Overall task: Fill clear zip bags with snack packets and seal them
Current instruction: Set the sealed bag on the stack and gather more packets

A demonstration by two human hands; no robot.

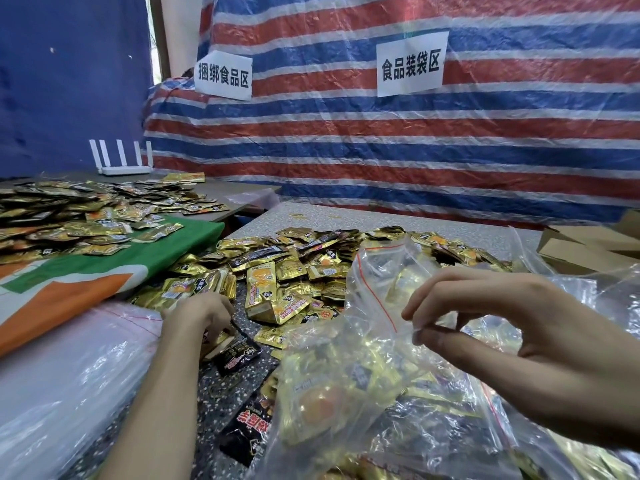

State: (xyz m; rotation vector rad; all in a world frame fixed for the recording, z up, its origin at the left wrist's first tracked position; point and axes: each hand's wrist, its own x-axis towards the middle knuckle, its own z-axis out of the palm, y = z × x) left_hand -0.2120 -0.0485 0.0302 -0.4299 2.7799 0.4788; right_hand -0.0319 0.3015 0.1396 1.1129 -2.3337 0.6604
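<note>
I think the filling step is in hand. The right grip (502, 323) pinches the red-lined rim of the clear zip bag (349, 344) between thumb and fingertips and holds its mouth up and open. The bag rests on the desk (346, 216) just in front of the person, with many gold packets already inside. The left grip (199, 318) is curled round a few snack packets (239, 353), gold and black ones, at the near edge of the big heap (298, 271) on the desk. The next move, in my judgement, is to carry this handful across and drop it in. The plastic looks thin and floppy, so the mouth must be held wide. Sealing comes only after.
</note>
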